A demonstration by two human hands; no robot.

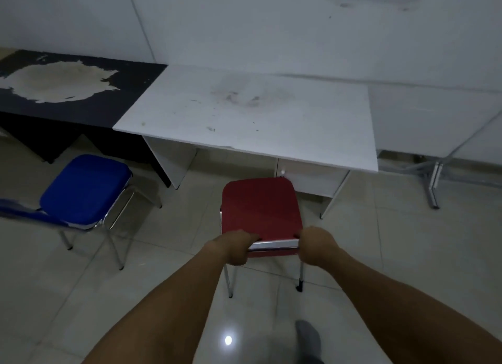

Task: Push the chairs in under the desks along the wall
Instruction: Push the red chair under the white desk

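Presently, the left hand (235, 246) and right hand (316, 244) each clench the red chair (260, 209) backrest at frame centre. Its seat front sits just beside the white desk (244, 111) edge. A blue chair (84, 191) stands at left, clear of the black desk (130, 76).

Readable text: none could be made out.
Labels or brands: none showed on any surface.
Numbers or signs: none were legible anywhere in the head view.

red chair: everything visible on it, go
The red padded chair has a square, vinyl-looking seat on a chrome tube frame with thin metal legs. It stands upright on the tiled floor, its front edge at the white desk's edge, not yet under. The left hand and right hand grip its near side, at the chrome rail.
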